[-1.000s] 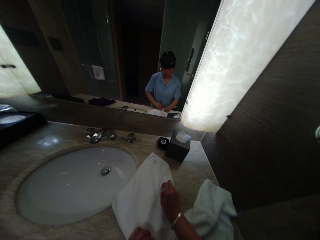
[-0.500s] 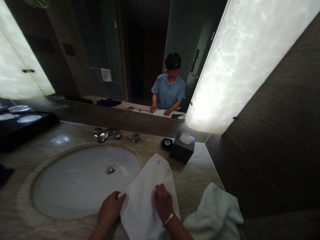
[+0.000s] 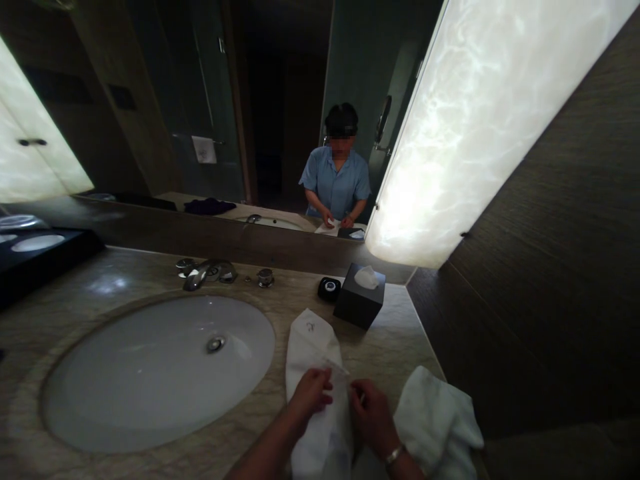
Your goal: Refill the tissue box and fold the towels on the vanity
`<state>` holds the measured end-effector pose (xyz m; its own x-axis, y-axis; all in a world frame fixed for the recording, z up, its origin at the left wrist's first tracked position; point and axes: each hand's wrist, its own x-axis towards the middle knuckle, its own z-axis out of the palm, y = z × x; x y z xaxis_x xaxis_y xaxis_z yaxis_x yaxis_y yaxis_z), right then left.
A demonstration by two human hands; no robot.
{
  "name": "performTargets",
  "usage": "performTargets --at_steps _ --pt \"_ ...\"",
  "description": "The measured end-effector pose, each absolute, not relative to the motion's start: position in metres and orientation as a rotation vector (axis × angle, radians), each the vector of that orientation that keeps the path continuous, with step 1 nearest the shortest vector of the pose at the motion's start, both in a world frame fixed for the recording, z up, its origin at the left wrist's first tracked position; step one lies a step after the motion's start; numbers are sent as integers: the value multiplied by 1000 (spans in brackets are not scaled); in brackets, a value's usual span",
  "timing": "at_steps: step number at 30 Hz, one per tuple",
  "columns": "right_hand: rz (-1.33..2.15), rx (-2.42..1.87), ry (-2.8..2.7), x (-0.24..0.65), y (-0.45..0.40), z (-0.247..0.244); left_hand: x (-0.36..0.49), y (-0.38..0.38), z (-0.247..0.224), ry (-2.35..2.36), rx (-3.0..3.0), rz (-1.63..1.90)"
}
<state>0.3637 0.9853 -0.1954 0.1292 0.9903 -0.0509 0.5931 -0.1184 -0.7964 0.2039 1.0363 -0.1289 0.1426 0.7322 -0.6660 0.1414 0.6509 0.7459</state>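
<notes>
A white cloth (image 3: 313, 343) with a small dark emblem near its pointed far end lies on the marble counter, right of the sink. Its left side is folded over, which makes it narrower. My left hand (image 3: 313, 393) rests on the middle of the cloth with its fingers bent around the folded layer's edge. At the cloth's right edge is my right hand (image 3: 371, 413), its fingers curled and a bracelet on the wrist; what its fingertips hold is hard to make out. A second white cloth (image 3: 435, 417) lies crumpled to the right.
An oval sink (image 3: 160, 373) fills the counter's left part, with a chrome faucet (image 3: 210, 272) behind it. A black tissue box (image 3: 359, 300) and a small black dish (image 3: 329, 288) stand beyond the cloth. A mirror (image 3: 280, 100) reflects a person in blue.
My left hand has moved right, bringing the cloth's left side over its middle. My right hand has shifted from the cloth's middle to its right edge. The view has turned slightly.
</notes>
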Motion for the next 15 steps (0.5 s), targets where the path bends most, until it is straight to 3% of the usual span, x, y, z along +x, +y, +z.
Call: performTargets --at_steps 3,5,8,11,15 --pt "684 -1789 -1836 389 968 -205 175 1010 -165 1448 1152 622" --pt "407 -1670 -2101 396 959 -210 137 990 -191 1450 1906 766" --pt "-29 -1319 -2412 393 957 -212 98 973 -216 1063 2927 706" --pt "-179 -1092 -2545 383 967 -209 95 977 -218 864 3167 554" --pt "-118 -1044 -2561 373 963 -210 96 974 -214 756 3066 590"
